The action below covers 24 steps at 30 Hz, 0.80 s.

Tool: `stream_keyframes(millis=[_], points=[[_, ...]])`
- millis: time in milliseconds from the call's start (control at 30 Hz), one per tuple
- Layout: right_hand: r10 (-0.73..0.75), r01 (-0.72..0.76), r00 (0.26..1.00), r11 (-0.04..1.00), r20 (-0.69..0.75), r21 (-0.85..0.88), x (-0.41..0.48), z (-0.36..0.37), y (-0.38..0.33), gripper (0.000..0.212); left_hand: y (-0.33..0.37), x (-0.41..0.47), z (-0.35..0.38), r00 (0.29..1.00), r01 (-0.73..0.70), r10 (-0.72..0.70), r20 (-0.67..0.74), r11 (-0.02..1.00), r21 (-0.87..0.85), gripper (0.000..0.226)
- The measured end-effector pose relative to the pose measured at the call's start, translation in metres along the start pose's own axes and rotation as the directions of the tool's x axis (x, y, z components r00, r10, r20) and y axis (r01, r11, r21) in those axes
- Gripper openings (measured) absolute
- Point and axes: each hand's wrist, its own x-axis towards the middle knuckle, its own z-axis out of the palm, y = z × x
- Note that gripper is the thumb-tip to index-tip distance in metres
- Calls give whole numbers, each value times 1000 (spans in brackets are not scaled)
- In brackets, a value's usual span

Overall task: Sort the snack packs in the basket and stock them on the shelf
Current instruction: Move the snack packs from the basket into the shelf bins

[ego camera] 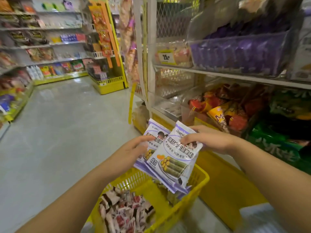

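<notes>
While both hands are up over the basket, they grip a small fanned stack of purple-and-white snack packs; front pack (175, 154) lies tilted, overlapping the rear pack (155, 130) behind and to its left; more purple edges show under them, count unclear; left hand (134, 148) holds the stack from the left, thumb laid on the rear pack's face; right hand (208, 140) curls over the front pack's top right, fingertips pinching its face near the printed title; hands close together, both clamped on the packs; the stack hangs just above the far right corner of the yellow basket (133, 180); inside the basket, a heap of small white-and-red wrapped snacks (124, 212) on the near left, a few greenish ones under the held stack; right of the basket, the white shelf (235, 76); on it a clear bin of purple packs (239, 52), with a yellow price tag (165, 56) on the bin beside it; below the shelf, a bin of orange-red packs (223, 111), then green packs (277, 140) further right; grey floor (67, 123) to the left; stocked aisle shelves (50, 44) and a yellow display rack (109, 84) well beyond, blurred.
</notes>
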Motion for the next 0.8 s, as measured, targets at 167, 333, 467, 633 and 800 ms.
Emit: stream_keyframes(millis=[167,333,467,633,800], points=[[126,-126,992,992,-20,-18,15,4,11,42,-11,9,17,994,24,-28,107,999,37,46],[148,-147,989,989,29,-6,25,17,11,39,-15,15,27,926,103,-101,363,995,14,45],[151,-151,988,987,-3,61,28,22,11,50,-15,16,28,896,226,-171,409,970,-90,28],[75,21,961,940,-265,340,27,29,5,92,-11,25,39,979,154,-119,164,964,-217,46],[-6,106,972,902,-233,419,18,29,-1,90,-8,29,39,996,91,-90,17,947,-308,43]])
